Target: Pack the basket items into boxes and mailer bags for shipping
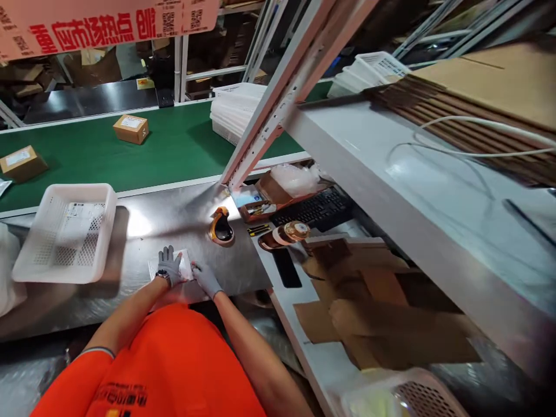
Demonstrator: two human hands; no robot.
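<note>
A flat white plastic packet lies on the metal worktop in front of my body. My left hand, in a grey glove with a watch at the wrist, lies on the packet with its fingers stretched out. At the packet's right edge is my gloved right hand, its fingers drawn together on that edge. A tape dispenser with an orange-brown body stands beyond my right hand. To the left sits a white perforated basket with a labelled packet in it.
Behind the worktop runs a green conveyor belt with small cartons and stacked white baskets. A slanting metal post rises at the right. Beside it are a keyboard, a bottle, a phone and a shelf of flattened cardboard.
</note>
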